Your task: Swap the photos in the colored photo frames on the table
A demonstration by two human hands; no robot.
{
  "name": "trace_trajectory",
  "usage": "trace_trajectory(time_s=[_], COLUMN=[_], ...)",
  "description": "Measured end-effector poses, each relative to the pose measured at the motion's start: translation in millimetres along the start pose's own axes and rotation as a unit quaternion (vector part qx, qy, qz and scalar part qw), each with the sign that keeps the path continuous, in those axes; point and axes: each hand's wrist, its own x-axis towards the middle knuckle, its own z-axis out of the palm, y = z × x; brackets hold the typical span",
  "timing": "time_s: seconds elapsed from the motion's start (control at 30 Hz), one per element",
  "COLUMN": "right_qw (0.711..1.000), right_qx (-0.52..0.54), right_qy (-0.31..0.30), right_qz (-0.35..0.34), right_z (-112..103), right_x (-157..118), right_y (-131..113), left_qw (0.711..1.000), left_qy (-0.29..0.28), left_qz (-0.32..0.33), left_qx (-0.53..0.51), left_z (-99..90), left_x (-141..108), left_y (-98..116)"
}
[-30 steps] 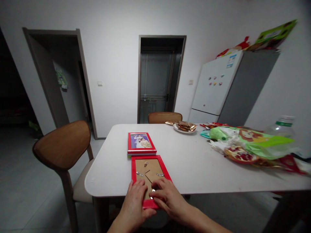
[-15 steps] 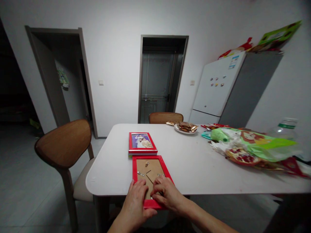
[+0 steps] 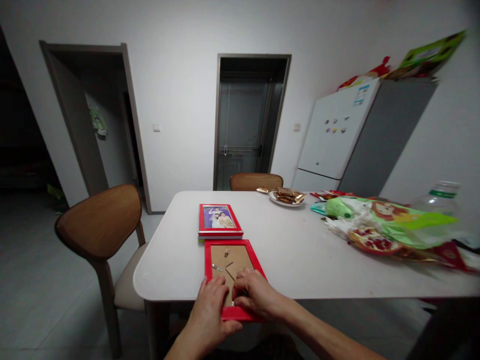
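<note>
The red frame (image 3: pixel 240 256) is lying back-up at the near edge of the table (image 3: pixel 318 260); the left hand (image 3: pixel 208 306), half open, is holding its lower left corner. The right hand (image 3: pixel 258 295) is now curling tighter over the bottom clip (image 3: pixel 233 303), apparently working it; its exact grip is remaining hidden

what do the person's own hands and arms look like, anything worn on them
Both the left hand and the right hand are bare, without gloves. No sleeve shows on the visible forearms, and no watch, bracelet or ring can be seen. Some fingers of the right hand are hidden, and the nails are too small to judge.
</note>
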Motion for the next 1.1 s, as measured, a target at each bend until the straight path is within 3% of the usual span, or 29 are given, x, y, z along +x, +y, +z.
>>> trace_trajectory(time_s=[0.33, 0.5, 0.6, 0.7, 0.83, 0.97, 1.1], right_qw=[0.999, 0.999, 0.999, 0.994, 0.984, 0.990, 0.994], right_qx=[0.001, -0.005, 0.029, 0.106, 0.158, 0.056, -0.036], right_qy=[-0.035, -0.027, -0.014, 0.010, 0.054, 0.113, 0.091], right_qz=[-0.039, -0.036, -0.035, 0.012, 0.063, 0.056, 0.041], right_z=[-8, -8, -7, -6, -1, 9, 20], right_x=[-11, -11, -12, -10, 9, 41, 64], right_y=[-3, -4, -2, 2, 7, 7, 5], left_qw=[1.000, 0.999, 0.999, 0.998, 0.998, 0.997, 0.996], left_qy=[-0.021, 0.010, 0.023, 0.025, 0.017, 0.024, 0.050], left_qz=[0.000, 0.006, 0.003, 0.005, 0.000, 0.006, 0.014], left_qx=[-0.023, -0.033, -0.045, -0.057, -0.062, -0.067, -0.077], left_z=[-4.6, 1.0, 5.1, 5.7, 3.4, 2.7, 4.7], left_x=[-3, -3, -4, -4, -4, -3, -5], left_y=[4, 3, 0, -3, -2, 0, 0])
